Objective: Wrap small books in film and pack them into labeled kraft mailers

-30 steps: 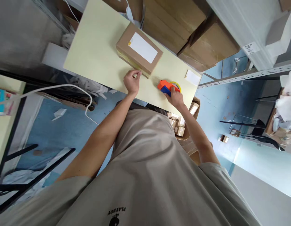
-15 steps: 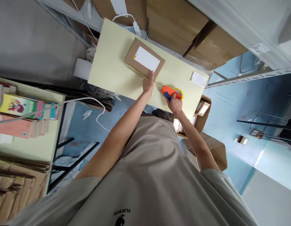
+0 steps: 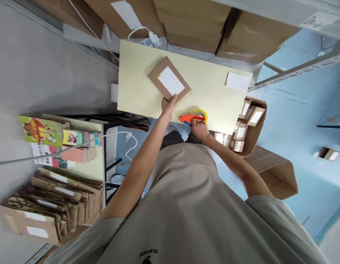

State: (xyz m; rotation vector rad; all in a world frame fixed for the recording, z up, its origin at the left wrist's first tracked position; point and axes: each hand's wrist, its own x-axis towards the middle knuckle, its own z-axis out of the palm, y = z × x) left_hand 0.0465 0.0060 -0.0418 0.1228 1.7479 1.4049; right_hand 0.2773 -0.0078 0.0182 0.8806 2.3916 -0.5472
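Observation:
A flat brown cardboard parcel (image 3: 159,71) with a white label lies on the pale yellow table (image 3: 134,91). My left hand (image 3: 168,105) grips the parcel's near corner, thumb on top. My right hand (image 3: 198,127) holds the handle of an orange and blue tape dispenser (image 3: 189,118) with a yellow-rimmed roll, resting on the table near its front edge, just right of the parcel. A loose white label (image 3: 237,81) lies at the table's far right.
Big cardboard boxes (image 3: 192,22) line the shelf behind the table. An open carton (image 3: 251,124) with several small boxes stands on the blue floor at right. At left, a second table holds colourful books (image 3: 56,135), with stacked flattened cardboard (image 3: 49,205) below. A white cable (image 3: 76,145) hangs across.
The view has swung left and pulled back, revealing the books and cardboard stack. My left hand slid along the parcel's near edge to its corner and the parcel has turned. My right hand stays on the dispenser.

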